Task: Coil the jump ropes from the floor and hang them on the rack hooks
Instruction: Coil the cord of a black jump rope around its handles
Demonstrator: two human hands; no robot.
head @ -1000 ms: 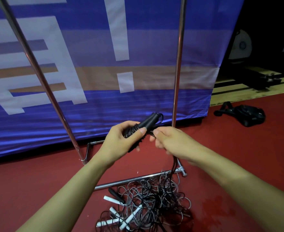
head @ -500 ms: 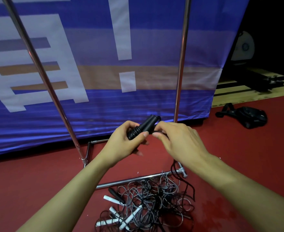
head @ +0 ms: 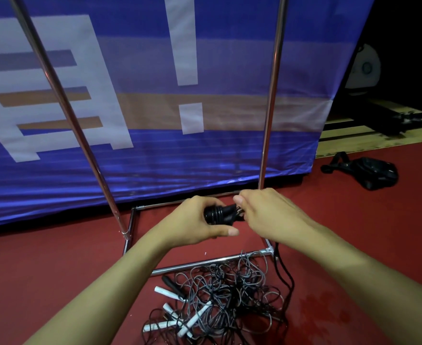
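Black ribbed handles [head: 221, 214] gripped by left hand [head: 200, 224]; right hand [head: 267, 215] seemingly pinches cord.

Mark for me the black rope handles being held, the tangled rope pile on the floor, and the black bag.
black rope handles [head: 219, 214], head view, ribbed grip between the hands.
tangled rope pile [head: 229, 295], head view, middle of the tangle.
black bag [head: 376, 175], head view, bag's body.

The left hand [head: 195, 222] grips black handles [head: 219, 214] with cord wound round them; the right hand [head: 269, 215] pinches at their end. A black cord [head: 283, 270] drops from the right hand to the tangle of ropes [head: 219, 302] on the red floor [head: 55, 270] — white handles [head: 164, 292] among them — beside the rack [head: 205, 262] base. A blue banner [head: 155, 158] hangs behind.
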